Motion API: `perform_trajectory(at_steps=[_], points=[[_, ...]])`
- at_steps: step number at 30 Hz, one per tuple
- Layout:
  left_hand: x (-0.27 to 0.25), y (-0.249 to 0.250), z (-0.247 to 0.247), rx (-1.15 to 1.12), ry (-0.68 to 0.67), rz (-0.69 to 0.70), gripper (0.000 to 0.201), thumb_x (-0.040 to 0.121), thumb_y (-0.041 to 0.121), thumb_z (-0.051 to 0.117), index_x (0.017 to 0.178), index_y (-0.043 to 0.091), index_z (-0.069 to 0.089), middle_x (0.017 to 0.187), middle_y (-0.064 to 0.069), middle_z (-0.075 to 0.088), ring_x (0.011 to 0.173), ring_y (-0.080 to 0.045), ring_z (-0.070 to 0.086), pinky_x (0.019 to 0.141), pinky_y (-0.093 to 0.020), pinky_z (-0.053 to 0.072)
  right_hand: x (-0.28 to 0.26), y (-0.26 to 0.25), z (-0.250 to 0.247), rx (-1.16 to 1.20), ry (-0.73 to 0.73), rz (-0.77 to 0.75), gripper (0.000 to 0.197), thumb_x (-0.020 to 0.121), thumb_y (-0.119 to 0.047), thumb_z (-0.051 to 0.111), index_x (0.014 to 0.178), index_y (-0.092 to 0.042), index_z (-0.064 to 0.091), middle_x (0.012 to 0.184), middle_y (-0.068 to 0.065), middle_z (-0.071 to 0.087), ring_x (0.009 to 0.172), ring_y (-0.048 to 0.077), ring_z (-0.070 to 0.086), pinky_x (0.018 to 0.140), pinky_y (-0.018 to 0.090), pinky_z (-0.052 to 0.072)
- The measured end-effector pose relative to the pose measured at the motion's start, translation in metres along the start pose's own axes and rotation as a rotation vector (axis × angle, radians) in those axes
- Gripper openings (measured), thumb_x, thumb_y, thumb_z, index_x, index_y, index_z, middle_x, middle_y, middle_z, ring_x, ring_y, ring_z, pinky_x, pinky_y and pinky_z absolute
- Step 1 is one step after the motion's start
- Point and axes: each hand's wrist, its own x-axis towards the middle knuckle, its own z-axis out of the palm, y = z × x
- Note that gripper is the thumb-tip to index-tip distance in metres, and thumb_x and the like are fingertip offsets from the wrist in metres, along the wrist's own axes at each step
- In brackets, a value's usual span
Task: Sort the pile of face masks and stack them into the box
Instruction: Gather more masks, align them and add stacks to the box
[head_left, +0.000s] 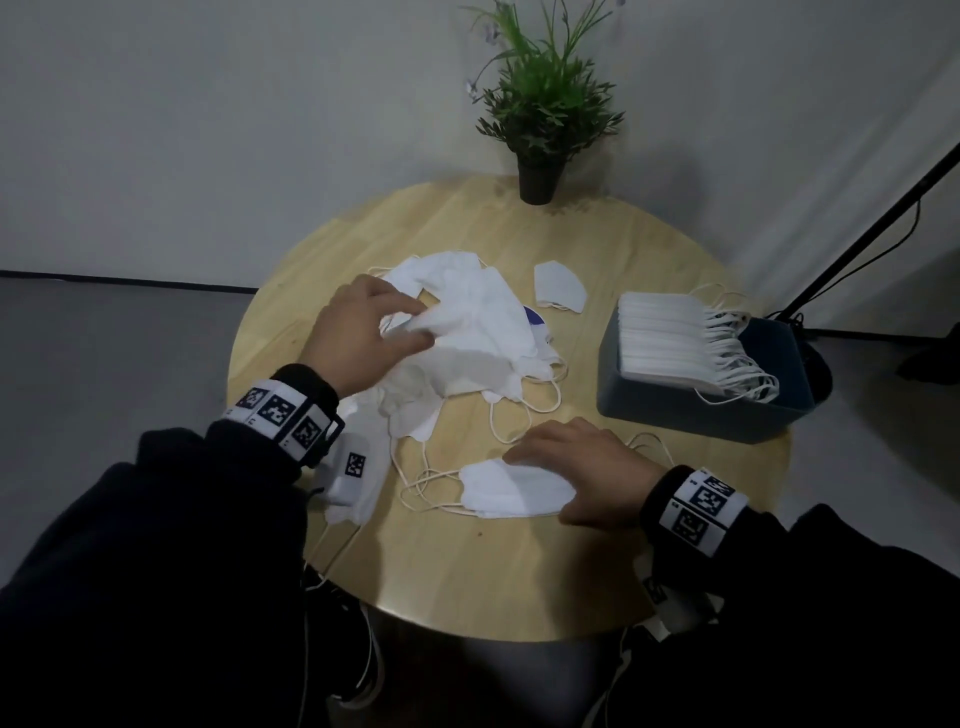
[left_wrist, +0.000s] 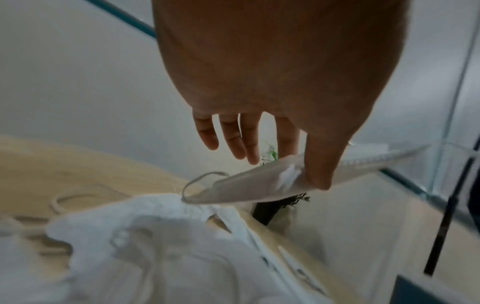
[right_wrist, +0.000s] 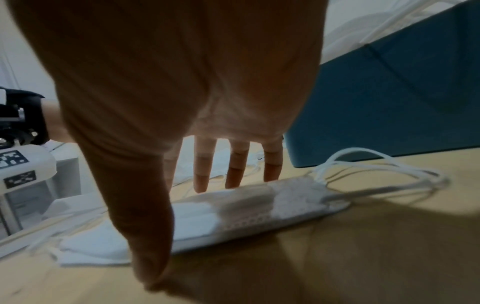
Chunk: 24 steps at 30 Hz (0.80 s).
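Note:
A loose pile of white face masks (head_left: 467, 338) lies mid-table. My left hand (head_left: 423, 326) pinches one mask (left_wrist: 246, 187) between thumb and index finger at the pile's left side, lifted slightly above the rest; the other fingers hang straight. Nearer to me, my right hand (head_left: 540, 486) rests with straight fingers over a small flat stack of masks (head_left: 498, 499), thumb tip on the table at its near edge. In the right wrist view the fingers (right_wrist: 202, 174) reach past that stack (right_wrist: 259, 216). A blue box (head_left: 691, 410) at the right holds a neat row of masks (head_left: 670, 338).
A single mask (head_left: 558, 286) lies apart behind the pile. A potted plant (head_left: 540, 176) stands at the round wooden table's (head_left: 467, 571) far edge. A black stand (head_left: 857, 244) with a cable leans beyond the box. Ear loops (head_left: 431, 483) trail across the table.

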Motion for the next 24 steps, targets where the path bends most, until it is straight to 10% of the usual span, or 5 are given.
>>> perform_trajectory(at_steps=[5, 9, 16, 20, 24], points=[[-0.013, 0.031, 0.005, -0.477, -0.135, -0.095, 0.03, 0.082, 0.047, 0.081, 0.096, 0.034, 0.058, 0.092, 0.016, 0.071, 0.088, -0.007, 0.066, 0.081, -0.031, 0.047, -0.005, -0.013, -0.011, 0.562, 0.244, 0.049, 0.086, 0.063, -0.055, 0.088, 0.141, -0.039, 0.055, 0.141, -0.015, 0.055, 0.124, 0.003, 0.053, 0.104, 0.032, 0.046], [-0.04, 0.061, 0.028, -0.397, -0.3, -0.017, 0.058, 0.066, 0.063, 0.086, 0.098, 0.038, 0.045, 0.084, 0.011, 0.06, 0.07, -0.008, 0.053, 0.066, -0.03, 0.046, -0.014, -0.039, -0.033, 1.383, 0.303, 0.119, 0.062, 0.074, -0.049, 0.085, 0.127, -0.02, 0.068, 0.122, 0.005, 0.074, 0.112, 0.022, 0.072, 0.092, 0.047, 0.06], [-0.051, 0.07, 0.026, -0.56, -0.535, -0.12, 0.062, 0.073, 0.027, 0.094, 0.122, 0.038, 0.058, 0.101, 0.002, 0.073, 0.09, -0.024, 0.073, 0.082, -0.04, 0.058, -0.029, -0.03, -0.034, 1.75, 0.53, 0.337, 0.026, 0.095, -0.016, 0.07, 0.119, -0.004, 0.069, 0.114, 0.02, 0.076, 0.102, 0.037, 0.075, 0.063, 0.038, 0.062], [-0.045, 0.059, 0.017, -0.491, -0.668, -0.146, 0.016, 0.085, 0.019, 0.084, 0.1, 0.016, 0.078, 0.078, -0.014, 0.075, 0.064, -0.025, 0.063, 0.061, -0.031, 0.047, -0.042, -0.013, -0.041, 1.809, 0.627, 0.402, 0.024, 0.093, -0.015, 0.071, 0.113, -0.002, 0.07, 0.114, 0.022, 0.075, 0.101, 0.039, 0.074, 0.061, 0.04, 0.065], [-0.04, 0.046, 0.004, -0.495, -0.622, -0.208, 0.008, 0.089, 0.018, 0.08, 0.091, 0.01, 0.079, 0.078, -0.011, 0.075, 0.069, -0.02, 0.064, 0.065, -0.035, 0.046, -0.055, 0.01, -0.046, 1.764, 0.655, 0.523, 0.026, 0.096, -0.009, 0.066, 0.119, 0.002, 0.064, 0.115, 0.027, 0.073, 0.091, 0.04, 0.074, 0.06, 0.044, 0.065]])
